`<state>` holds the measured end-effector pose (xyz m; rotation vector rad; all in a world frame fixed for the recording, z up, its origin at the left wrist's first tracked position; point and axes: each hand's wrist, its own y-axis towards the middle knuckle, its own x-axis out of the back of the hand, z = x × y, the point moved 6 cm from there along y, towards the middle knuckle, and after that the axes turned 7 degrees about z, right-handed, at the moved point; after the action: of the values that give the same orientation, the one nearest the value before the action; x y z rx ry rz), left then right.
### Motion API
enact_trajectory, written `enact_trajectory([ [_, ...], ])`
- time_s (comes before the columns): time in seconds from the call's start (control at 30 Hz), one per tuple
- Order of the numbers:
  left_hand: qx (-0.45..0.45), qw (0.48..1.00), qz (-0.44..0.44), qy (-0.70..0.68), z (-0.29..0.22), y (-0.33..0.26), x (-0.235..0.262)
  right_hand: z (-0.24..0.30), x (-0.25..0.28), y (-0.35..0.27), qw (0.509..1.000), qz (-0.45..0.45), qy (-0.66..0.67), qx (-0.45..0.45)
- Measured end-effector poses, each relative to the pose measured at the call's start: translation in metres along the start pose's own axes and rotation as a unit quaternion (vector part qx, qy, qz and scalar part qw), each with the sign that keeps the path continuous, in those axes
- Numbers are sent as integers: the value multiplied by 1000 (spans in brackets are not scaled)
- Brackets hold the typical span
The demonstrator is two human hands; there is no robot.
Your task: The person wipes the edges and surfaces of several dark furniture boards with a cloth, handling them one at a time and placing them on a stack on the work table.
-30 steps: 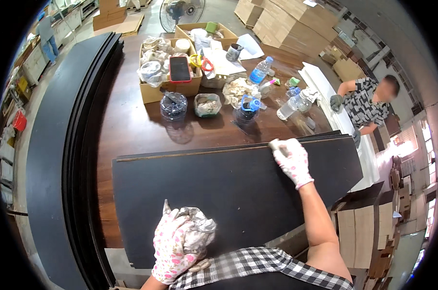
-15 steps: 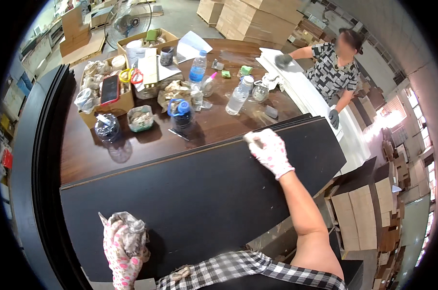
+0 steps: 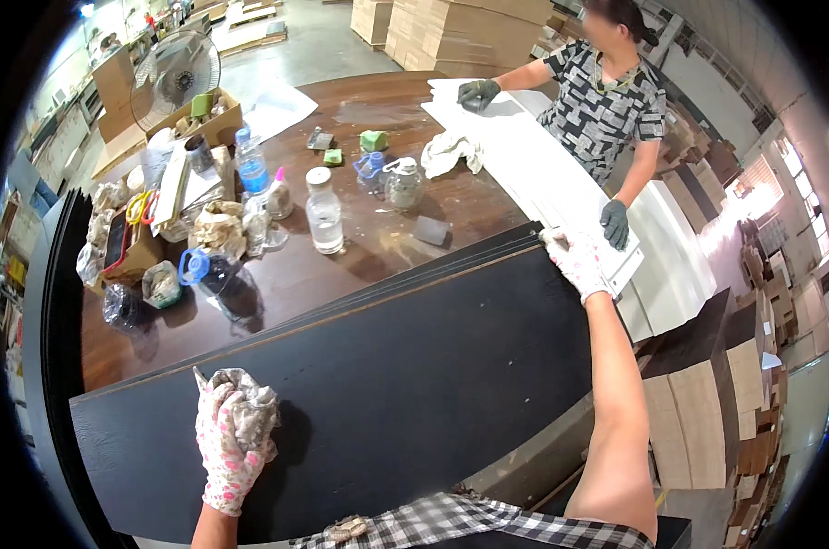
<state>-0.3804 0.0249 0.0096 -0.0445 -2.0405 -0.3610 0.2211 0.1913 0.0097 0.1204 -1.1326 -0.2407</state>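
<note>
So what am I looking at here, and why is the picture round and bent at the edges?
No machine here: a person wears a wide fisheye camera on the head, looking down at their own two hands, which is why the view is round and straight edges curve. The left hand, in a flowered glove, presses a crumpled rag onto a large black board. The right hand, also gloved, grips the board's far corner. The board lies on a brown table crowded with clear bottles, cardboard boxes and small bits. Across the table a co-worker in dark gloves handles a white panel.
</note>
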Motion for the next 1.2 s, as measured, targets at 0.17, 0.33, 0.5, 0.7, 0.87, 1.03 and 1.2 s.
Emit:
enact_trajectory([
  [0.17, 18, 1000, -9, -9, 6, 5, -17, -87, 44, 34, 984, -36, -119, -126],
  [0.33, 42, 998, -28, -31, 4, 5, -17, -47, 36, 32, 996, 7, -65, -59],
  [0.5, 26, 1000, 0, 10, 0, 5, -14, 76, 4, -14, 978, 45, 42, 200],
  [0.7, 36, 999, -18, 3, 6, 3, -16, 120, -16, -39, 972, 37, -53, 228],
  [0.87, 50, 999, -3, 8, 4, -3, -12, 34, 13, -15, 993, 10, -66, 102],
  [1.03, 59, 998, 4, 12, 7, -1, -19, -110, 52, 17, 991, -46, -128, 5],
  [1.2, 65, 998, 6, 12, 15, -8, -18, -100, 66, 25, 992, -22, -115, -52],
])
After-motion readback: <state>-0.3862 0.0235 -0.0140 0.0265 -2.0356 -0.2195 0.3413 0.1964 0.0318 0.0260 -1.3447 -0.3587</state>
